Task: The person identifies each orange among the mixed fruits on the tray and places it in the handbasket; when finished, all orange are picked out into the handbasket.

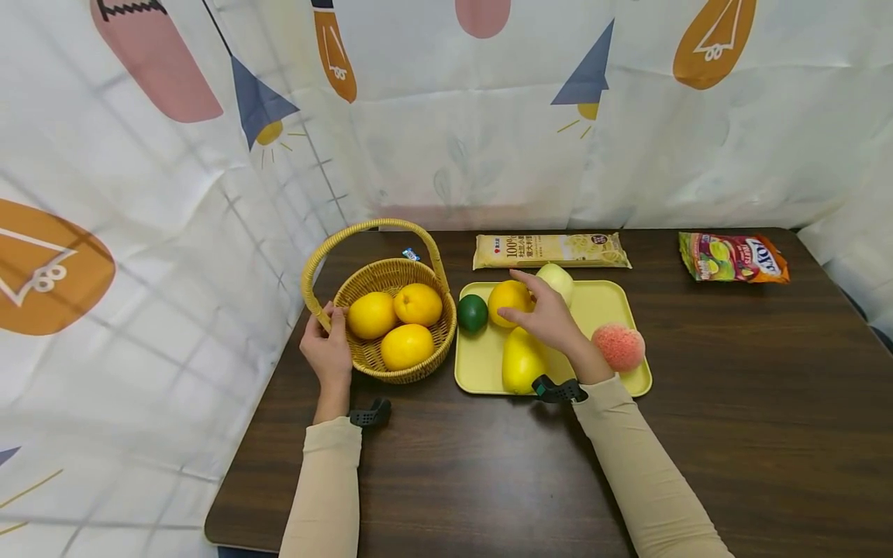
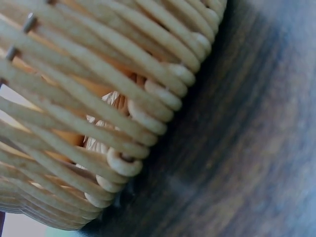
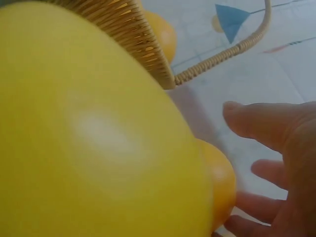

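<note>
My left hand (image 1: 329, 349) grips the rim of a wicker basket (image 1: 413, 375) at the foot of its handle, thumb on the near side. Inside the basket lie three yellow-orange fruits (image 1: 407, 346). The basket's woven side (image 2: 98, 94) fills much of the left wrist view. My right hand (image 1: 551, 318) hovers over a yellow tray (image 1: 481, 378), thumb and fingers spread beside an orange (image 1: 505, 298). In the right wrist view the thumb stands apart from this orange (image 3: 223, 182); whether the fingertips touch it I cannot tell. A large yellow pear-shaped fruit (image 3: 94, 128) partly covers it there.
Also on the tray are a dark green fruit (image 1: 472, 314), a pale green fruit (image 1: 558, 280) and a pink peach (image 1: 618, 346). Behind it lies a noodle packet (image 1: 551, 251). A candy bag (image 1: 732, 258) is at the back right; a small blue wrapper (image 1: 411, 253) sits behind the basket.
</note>
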`<control>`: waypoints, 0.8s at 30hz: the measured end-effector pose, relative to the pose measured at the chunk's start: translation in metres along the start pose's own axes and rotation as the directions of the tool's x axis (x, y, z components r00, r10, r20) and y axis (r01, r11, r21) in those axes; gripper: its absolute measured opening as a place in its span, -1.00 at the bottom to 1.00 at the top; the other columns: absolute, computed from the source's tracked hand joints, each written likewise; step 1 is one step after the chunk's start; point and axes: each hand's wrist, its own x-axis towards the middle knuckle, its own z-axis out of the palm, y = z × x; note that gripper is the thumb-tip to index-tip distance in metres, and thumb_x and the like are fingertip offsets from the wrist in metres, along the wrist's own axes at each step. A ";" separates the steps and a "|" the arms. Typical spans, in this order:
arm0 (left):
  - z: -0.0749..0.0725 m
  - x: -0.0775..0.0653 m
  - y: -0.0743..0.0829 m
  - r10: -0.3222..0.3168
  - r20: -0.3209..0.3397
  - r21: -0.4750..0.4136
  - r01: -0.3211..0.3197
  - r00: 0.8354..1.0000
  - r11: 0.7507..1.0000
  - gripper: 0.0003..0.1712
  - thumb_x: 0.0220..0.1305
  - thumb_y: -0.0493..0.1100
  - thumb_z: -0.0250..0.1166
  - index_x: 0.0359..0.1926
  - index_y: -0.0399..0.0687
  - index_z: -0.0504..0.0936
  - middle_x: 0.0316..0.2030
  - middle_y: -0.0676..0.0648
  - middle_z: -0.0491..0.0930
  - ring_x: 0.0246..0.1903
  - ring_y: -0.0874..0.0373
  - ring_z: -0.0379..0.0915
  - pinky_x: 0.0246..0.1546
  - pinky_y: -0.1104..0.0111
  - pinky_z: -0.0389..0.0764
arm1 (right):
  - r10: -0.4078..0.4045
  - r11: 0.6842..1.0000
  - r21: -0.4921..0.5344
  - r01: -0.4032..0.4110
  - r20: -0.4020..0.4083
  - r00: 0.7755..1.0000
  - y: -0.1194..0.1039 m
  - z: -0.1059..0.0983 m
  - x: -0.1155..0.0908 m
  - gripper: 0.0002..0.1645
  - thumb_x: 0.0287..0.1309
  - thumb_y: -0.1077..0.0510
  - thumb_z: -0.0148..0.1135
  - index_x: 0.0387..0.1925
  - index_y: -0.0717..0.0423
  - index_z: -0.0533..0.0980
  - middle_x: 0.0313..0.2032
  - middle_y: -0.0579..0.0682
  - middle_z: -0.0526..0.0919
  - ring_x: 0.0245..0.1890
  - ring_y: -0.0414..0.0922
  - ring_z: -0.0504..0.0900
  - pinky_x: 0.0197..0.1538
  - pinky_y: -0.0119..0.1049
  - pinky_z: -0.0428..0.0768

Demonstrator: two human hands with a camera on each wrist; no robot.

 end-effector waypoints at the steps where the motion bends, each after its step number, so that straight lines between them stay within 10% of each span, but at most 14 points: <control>1: 0.000 0.000 0.000 0.000 0.000 0.000 0.000 1.000 1.000 -0.63 0.36 -0.19 0.24 -0.12 -0.55 0.63 -0.17 -0.46 0.64 0.19 -0.12 0.44 0.22 0.25 0.42 | 0.011 1.000 -0.020 -0.011 0.016 1.000 0.001 0.000 0.000 -0.12 0.15 0.06 0.40 0.43 0.12 0.23 0.41 0.13 0.25 0.39 0.09 0.23 0.37 0.03 0.24; 24: 0.001 0.000 0.000 -0.004 -0.013 -0.020 0.004 1.000 1.000 -0.72 0.33 -0.32 0.23 -0.10 -0.54 0.63 -0.22 -0.40 0.66 0.19 -0.21 0.41 0.21 0.24 0.43 | 0.039 0.993 -0.111 -0.038 0.008 0.999 0.012 0.014 0.004 -0.05 0.05 0.05 0.43 0.42 0.16 0.23 0.43 0.26 0.16 0.36 0.23 0.23 0.32 0.16 0.25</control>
